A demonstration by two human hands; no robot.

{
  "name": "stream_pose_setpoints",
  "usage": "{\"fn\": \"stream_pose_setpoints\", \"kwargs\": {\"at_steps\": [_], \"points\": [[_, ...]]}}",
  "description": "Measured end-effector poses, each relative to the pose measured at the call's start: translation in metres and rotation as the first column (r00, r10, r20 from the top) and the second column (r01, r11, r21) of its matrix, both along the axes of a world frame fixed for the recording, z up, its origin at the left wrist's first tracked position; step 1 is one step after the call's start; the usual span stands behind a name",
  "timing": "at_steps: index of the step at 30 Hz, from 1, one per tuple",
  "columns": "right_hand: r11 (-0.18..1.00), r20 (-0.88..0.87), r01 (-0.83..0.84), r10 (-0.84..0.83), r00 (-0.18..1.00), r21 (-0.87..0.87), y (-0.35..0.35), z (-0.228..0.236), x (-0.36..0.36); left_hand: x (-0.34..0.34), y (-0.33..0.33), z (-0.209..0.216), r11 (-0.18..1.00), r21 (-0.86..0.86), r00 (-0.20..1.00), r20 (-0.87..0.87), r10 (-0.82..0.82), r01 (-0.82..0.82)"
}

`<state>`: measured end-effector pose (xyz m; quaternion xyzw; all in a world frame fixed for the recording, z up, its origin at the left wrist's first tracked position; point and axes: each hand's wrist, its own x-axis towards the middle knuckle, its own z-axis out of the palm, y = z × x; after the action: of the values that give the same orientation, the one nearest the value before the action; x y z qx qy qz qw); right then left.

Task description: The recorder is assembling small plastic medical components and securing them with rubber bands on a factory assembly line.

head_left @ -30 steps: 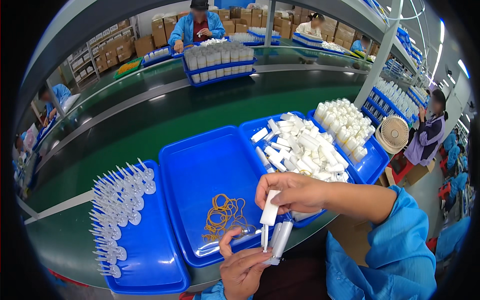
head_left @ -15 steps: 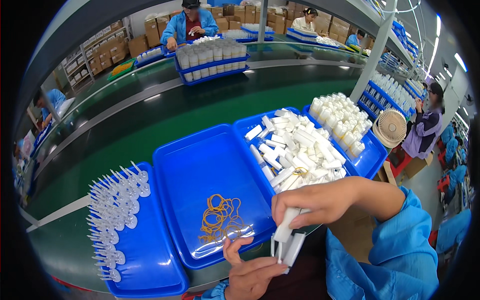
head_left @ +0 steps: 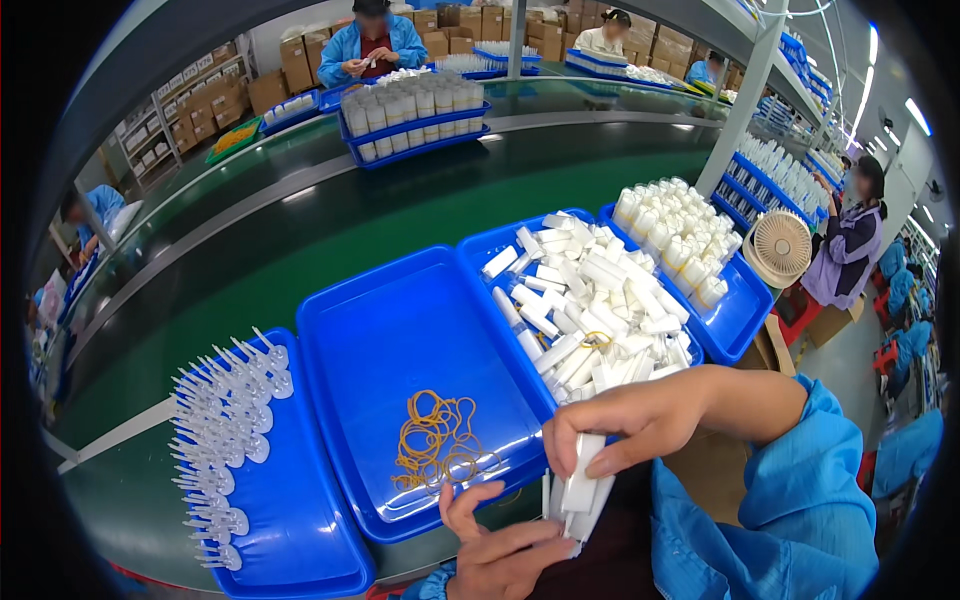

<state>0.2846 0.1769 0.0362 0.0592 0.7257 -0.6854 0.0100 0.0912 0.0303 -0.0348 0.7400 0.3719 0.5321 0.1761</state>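
Note:
My right hand (head_left: 640, 420) pinches the top of a small bundle of white tubes (head_left: 580, 490) at the near edge of the middle blue tray (head_left: 400, 330). My left hand (head_left: 500, 550) supports the bundle from below, fingers curled under it. A heap of yellow rubber bands (head_left: 435, 445) lies in the middle tray just left of my hands. Behind my right hand a blue tray holds a pile of loose white tubes (head_left: 590, 310). Both forearms wear blue sleeves.
A left blue tray (head_left: 300, 530) carries several white pump sprayer heads (head_left: 225, 420). A right blue tray holds upright white bottles (head_left: 675, 235). A green conveyor belt (head_left: 330, 220) runs behind. Other workers sit beyond it, and a small fan (head_left: 780, 245) stands at right.
Both hands with the white tubes have dropped lower toward me, off the middle tray's near edge. The view has tilted slightly downward.

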Motion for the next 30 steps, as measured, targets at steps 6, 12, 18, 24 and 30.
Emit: {"fn": "stream_pose_setpoints", "kwargs": {"at_steps": [6,12,18,24,30], "points": [[0.976,0.014,-0.053,0.051,0.999,0.209,-0.014,-0.006,-0.011,0.007,0.002,0.002,0.96,-0.167,0.957,0.149,0.248,-0.223],[0.913,-0.054,-0.001,0.025,0.998,0.408,0.027,-0.009,-0.037,-0.003,0.005,-0.008,0.936,-0.29,0.95,0.179,0.257,-0.199],[0.011,-0.059,0.073,-0.484,0.873,0.997,0.179,-0.043,-0.044,0.0,0.004,-0.005,0.957,-0.23,0.915,0.321,0.246,-0.177],[-0.036,0.154,-0.185,-0.415,0.897,0.982,0.193,-0.056,-0.061,0.001,-0.003,-0.005,0.943,-0.238,0.9,0.317,0.301,-0.232],[0.329,-0.222,0.515,-0.631,0.744,0.791,0.132,-0.026,-0.055,-0.002,0.0,0.0,0.952,-0.178,0.932,0.223,0.284,-0.248]]}}
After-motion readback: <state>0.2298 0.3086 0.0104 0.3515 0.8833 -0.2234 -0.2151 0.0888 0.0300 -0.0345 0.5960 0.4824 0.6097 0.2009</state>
